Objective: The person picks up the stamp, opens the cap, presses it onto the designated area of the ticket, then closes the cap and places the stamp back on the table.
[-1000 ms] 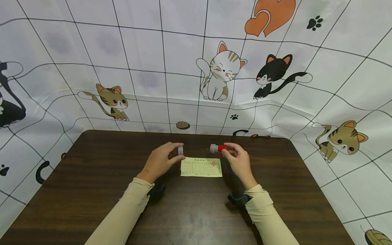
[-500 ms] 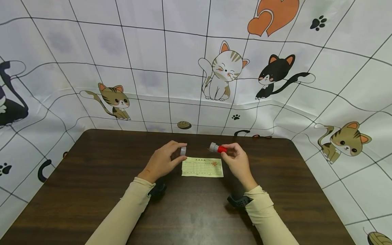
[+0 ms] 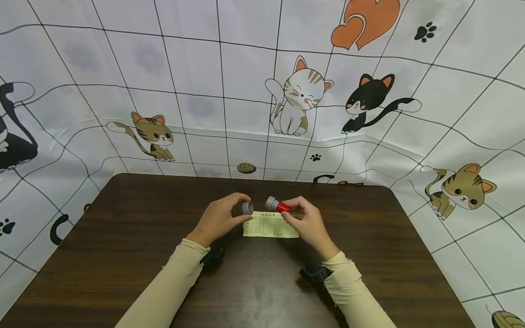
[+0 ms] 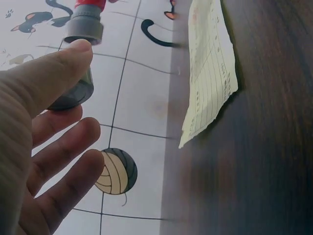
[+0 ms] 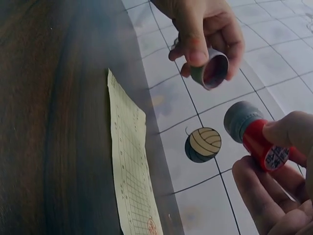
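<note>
My left hand (image 3: 221,218) pinches a grey round cap (image 3: 248,207) between thumb and fingers; in the right wrist view its open, hollow end faces the other hand. My right hand (image 3: 307,221) grips a small stamp (image 5: 254,134) by its red body, the grey end tilted up toward the cap. A short gap separates stamp and cap. Below both hands lies a yellow printed form (image 3: 268,228), with a red stamp mark near its right side, partly hidden by the right hand in the head view.
The dark wooden table (image 3: 254,282) ends a little beyond the hands. Behind it hangs a white sheet (image 3: 197,109) with grid lines and cartoon cats. Dark bands (image 3: 316,274) are on both wrists.
My right hand has moved left and slightly down with the stamp, nearing the cap. The cap has turned and dropped slightly in my left hand. The form stays in place.
</note>
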`<state>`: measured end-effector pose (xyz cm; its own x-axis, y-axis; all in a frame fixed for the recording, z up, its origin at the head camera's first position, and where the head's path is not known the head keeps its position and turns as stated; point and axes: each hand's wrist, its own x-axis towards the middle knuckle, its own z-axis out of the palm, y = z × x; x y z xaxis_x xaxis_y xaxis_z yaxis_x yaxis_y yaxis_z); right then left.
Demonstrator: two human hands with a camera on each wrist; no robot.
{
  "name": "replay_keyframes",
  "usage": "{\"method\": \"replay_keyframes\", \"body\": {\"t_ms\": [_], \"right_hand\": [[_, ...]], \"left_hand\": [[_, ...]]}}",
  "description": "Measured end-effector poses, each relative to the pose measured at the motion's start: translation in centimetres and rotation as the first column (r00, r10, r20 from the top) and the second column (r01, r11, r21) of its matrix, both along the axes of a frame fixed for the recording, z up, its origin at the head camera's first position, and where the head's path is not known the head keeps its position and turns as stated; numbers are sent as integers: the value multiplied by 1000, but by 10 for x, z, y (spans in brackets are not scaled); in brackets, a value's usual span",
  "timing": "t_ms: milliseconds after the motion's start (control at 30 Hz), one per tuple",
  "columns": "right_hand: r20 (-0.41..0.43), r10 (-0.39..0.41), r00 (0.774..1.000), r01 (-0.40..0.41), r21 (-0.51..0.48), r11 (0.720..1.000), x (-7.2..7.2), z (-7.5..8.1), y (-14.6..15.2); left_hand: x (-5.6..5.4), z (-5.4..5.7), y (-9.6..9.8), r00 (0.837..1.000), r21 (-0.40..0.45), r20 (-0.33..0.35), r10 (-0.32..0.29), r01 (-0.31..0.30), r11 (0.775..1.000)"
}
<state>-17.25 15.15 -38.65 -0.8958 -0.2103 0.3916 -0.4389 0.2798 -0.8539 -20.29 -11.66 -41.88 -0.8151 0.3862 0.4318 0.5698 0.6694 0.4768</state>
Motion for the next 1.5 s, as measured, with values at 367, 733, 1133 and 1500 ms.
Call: {"method": "replay_keyframes", "body": {"t_ms": [367,733,1133,1500], "right_hand": [[-26,87,996,-86,35,996,8,4,-12],[-65,99,993,-94,76,993,12,2,-18],[-55,107,993,-102,90,991,14,1,-17],[-44,116,992,-111,113,987,8,-7,-19]], "left_hand": [[3,0,6,1000,11,-10,-20,20,1000],[2,-1,7,999,-7,-27,-47,47,999],[3,-1,10,993,-44,-52,-107,105,994],[8,6,14,982,-99,-93,-163,154,983]]}}
